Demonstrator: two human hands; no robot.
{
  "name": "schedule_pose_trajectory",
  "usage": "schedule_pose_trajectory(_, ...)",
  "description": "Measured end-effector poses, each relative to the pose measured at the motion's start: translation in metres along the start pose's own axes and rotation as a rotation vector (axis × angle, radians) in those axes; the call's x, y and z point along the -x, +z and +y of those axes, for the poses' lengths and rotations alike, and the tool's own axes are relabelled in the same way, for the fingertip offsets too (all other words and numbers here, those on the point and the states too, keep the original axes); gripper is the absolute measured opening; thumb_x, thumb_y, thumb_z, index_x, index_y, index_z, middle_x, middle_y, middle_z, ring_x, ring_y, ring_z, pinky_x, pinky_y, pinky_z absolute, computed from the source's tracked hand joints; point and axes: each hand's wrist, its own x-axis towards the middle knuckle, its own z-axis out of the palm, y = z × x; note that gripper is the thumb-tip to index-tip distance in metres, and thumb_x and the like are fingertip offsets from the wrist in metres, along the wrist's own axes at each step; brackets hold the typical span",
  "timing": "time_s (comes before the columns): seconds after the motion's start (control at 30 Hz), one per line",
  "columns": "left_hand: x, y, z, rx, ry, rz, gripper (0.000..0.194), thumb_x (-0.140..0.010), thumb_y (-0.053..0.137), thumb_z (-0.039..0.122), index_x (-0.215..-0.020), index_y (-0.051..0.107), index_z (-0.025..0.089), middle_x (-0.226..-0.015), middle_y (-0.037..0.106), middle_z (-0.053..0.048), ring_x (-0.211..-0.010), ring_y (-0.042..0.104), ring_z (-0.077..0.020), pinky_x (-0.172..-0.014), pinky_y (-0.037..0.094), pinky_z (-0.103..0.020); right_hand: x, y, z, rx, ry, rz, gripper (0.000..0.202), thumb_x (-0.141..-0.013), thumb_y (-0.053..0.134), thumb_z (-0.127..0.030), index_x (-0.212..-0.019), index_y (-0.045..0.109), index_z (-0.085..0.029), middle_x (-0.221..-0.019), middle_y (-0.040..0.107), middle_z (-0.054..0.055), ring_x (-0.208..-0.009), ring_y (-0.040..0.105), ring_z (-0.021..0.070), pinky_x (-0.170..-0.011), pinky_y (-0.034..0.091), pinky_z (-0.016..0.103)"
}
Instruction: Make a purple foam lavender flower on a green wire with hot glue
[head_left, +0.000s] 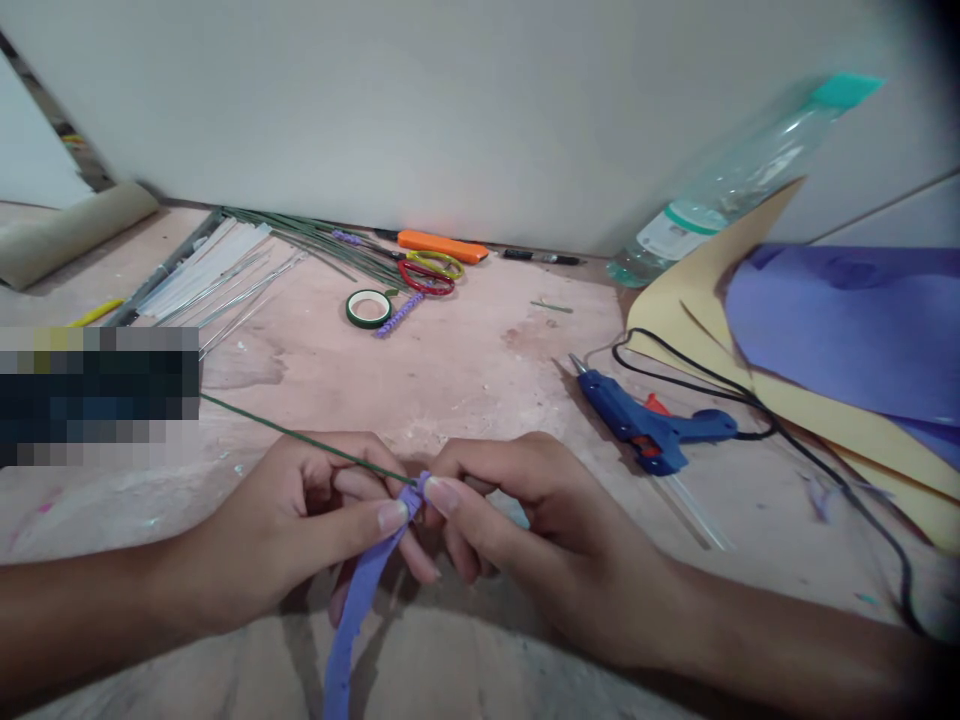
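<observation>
Near centre above the worktop [495, 390], left hand [292, 540] and right hand [540, 540], both grips pinched on a purple strip [356, 610] at a green wire's [300, 436] end, apparently keeping it snug. Glue gun [637, 425], right, seemingly within reach.

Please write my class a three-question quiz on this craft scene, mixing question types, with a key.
1. True or false: the left hand and right hand pinch a flat purple strip near a thin green stem.

2. Which lies to the right of the right hand?
A. brown cardboard tube
B. blue plastic glue gun
C. round green tape roll

3. Fill in: the clear plastic bottle has a ____ cap.

Key: 1. True. 2. B. 3. Turquoise.
</observation>
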Motion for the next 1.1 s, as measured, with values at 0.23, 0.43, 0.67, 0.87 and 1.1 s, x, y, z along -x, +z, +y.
schedule_pose_trajectory(0.23,0.0021,-0.0007,-0.0042,0.04,-0.03,-0.01,0.022,-0.091,0.078,0.039,-0.089,0.083,0.018,-0.082,0.078,-0.006,-0.063,0.069,-0.0111,-0.055,0.052,-0.016,0.0007,0.004,0.002,0.109,-0.063,0.08,0.026,-0.102,0.055,-0.022,-0.079,0.064,-0.015,-0.06,0.063,-0.003,-0.051,0.051,0.0067,-0.051,0.039,0.019)
schedule_pose_trajectory(0.43,0.0031,0.0004,-0.0033,0.087,-0.03,-0.026,0.021,-0.091,0.078,0.038,-0.094,0.08,0.017,-0.083,0.082,-0.006,-0.061,0.069,-0.0102,-0.051,0.051,-0.013,0.0024,0.0047,0.0025,0.146,-0.081,0.134,0.02,-0.099,0.061,-0.02,-0.08,0.065,-0.014,-0.061,0.065,-0.003,-0.052,0.052,0.0066,-0.05,0.04,0.018)
schedule_pose_trajectory(0.67,0.0009,-0.0036,-0.0071,0.08,-0.057,0.002,0.023,-0.09,0.079,0.041,-0.092,0.076,0.019,-0.076,0.081,-0.004,-0.046,0.062,-0.007,-0.051,0.051,-0.016,0.0034,0.0056,0.0009,0.126,-0.056,0.121,0.018,-0.097,0.061,-0.02,-0.08,0.066,-0.014,-0.064,0.068,-0.001,-0.054,0.05,0.0075,-0.051,0.041,0.019)
schedule_pose_trajectory(0.87,0.0,-0.0008,-0.008,0.093,-0.052,0.025,0.035,-0.092,0.074,0.051,-0.088,0.075,0.017,-0.075,0.081,-0.007,-0.063,0.074,-0.0158,-0.064,0.059,-0.025,0.0013,0.002,-0.0041,0.147,-0.036,0.09,0.017,-0.096,0.06,-0.017,-0.079,0.065,-0.014,-0.062,0.066,-0.002,-0.052,0.045,0.0069,-0.05,0.039,0.018)
schedule_pose_trajectory(1.1,-0.0007,0.0023,-0.0063,0.131,-0.028,0.043,0.029,-0.09,0.078,0.046,-0.085,0.074,0.018,-0.075,0.081,-0.005,-0.063,0.074,-0.015,-0.064,0.06,-0.024,0.0007,-0.0005,-0.0039,0.018,-0.012,0.028,0.023,-0.1,0.059,-0.025,-0.079,0.061,-0.015,-0.066,0.067,0.0,-0.055,0.047,0.0081,-0.052,0.039,0.02)
